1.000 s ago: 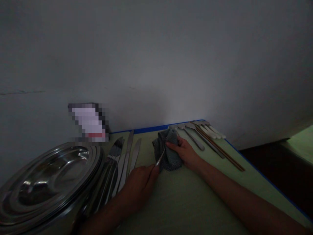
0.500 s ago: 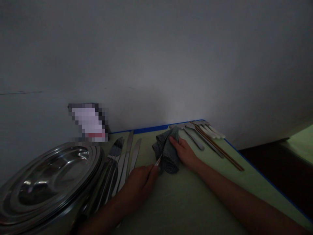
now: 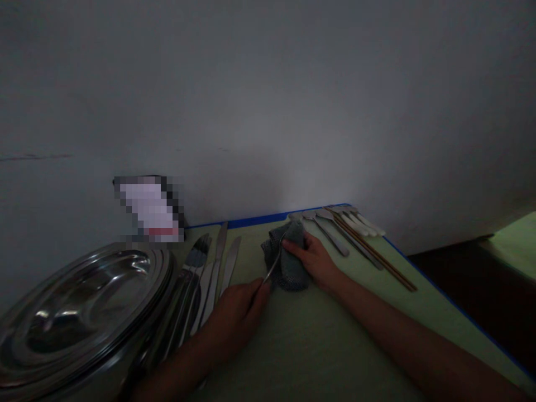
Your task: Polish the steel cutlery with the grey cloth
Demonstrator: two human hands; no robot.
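My left hand point(image 3: 237, 311) pinches the handle of a thin metal utensil point(image 3: 274, 264) whose far end is buried in a grey cloth point(image 3: 285, 259). My right hand point(image 3: 315, 261) is wrapped round that bunched cloth and presses it on the pale green table point(image 3: 318, 346). Which kind of utensil it is stays hidden by the cloth. The scene is dim.
A stack of steel trays point(image 3: 79, 312) fills the left. Beside it lie forks and knives point(image 3: 209, 273). A row of spoons and chopsticks point(image 3: 355, 237) lies at the far right by the blue table edge. A grey wall stands behind, with a blurred item point(image 3: 148, 209) against it.
The cloth under my right hand has slid a little back and forth along the utensil. My left hand has stayed almost in place.
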